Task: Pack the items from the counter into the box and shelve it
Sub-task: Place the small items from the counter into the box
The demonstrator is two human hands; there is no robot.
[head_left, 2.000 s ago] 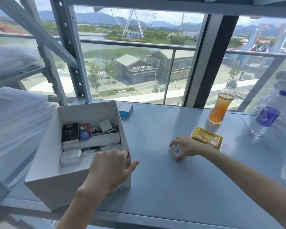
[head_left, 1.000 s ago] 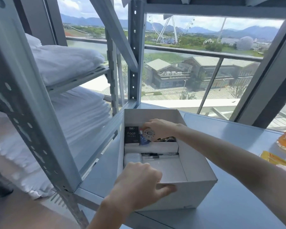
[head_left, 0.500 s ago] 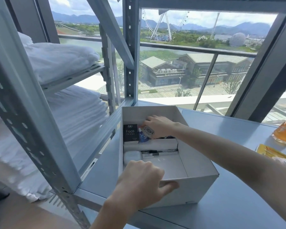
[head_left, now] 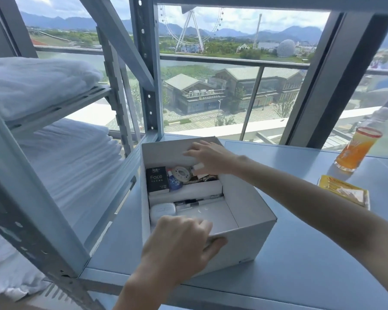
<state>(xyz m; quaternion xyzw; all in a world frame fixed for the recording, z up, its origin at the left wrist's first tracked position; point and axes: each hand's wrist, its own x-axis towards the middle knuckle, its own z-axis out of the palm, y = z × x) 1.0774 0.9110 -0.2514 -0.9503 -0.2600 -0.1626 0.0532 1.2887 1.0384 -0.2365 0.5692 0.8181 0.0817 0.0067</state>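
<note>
Two items lie unpacked on the desk (head_left: 300,253): yellow packet (head_left: 343,193), juice bottle (head_left: 356,148). Left grip (head_left: 184,242) clasps the white box (head_left: 244,241) by its near rim; right grip (head_left: 211,159) hovers slack above the tape roll (head_left: 182,174) inside. Brace the box, fetch the packet.

The word "Face" was printed in white on the small black carton (head_left: 157,182), which stood at the left of the far compartment of the white box (head_left: 244,245). The finer print above and below that word, and the lettering on the yellow packet (head_left: 343,193), could not be read.
</note>
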